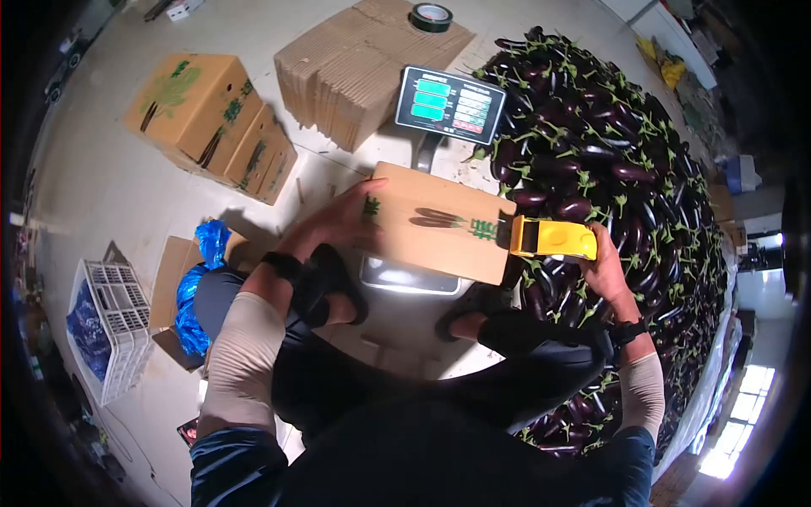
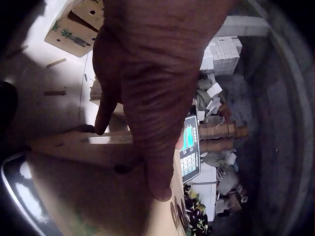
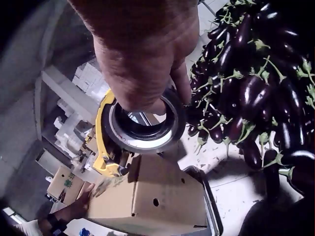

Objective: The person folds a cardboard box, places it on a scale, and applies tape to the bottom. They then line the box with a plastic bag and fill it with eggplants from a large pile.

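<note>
Gripping yellow tape dispenser (image 1: 553,239) in right hand (image 1: 604,269), at 3–4 o'clock end of carton (image 1: 435,221); dispenser pointing nose to 9, long axis near 9-to-3 (head view). Resting open left hand (image 1: 345,213) on carton's 9–10 o'clock end. Noted carton over scale platform (image 1: 411,280), long axis between 9-to-3 and 10-to-4. Logged eggplants (image 1: 583,152) toward 2–4.

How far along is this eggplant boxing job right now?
Looks done: the stacked cartons off to the left, which appear closed.

In hand: the left hand steadies one carton while the right hand holds the yellow tape dispenser at its end, so it's probably being taped.

Left: plenty, judging by the big eggplant heap and the stack of flat cardboard.
</note>
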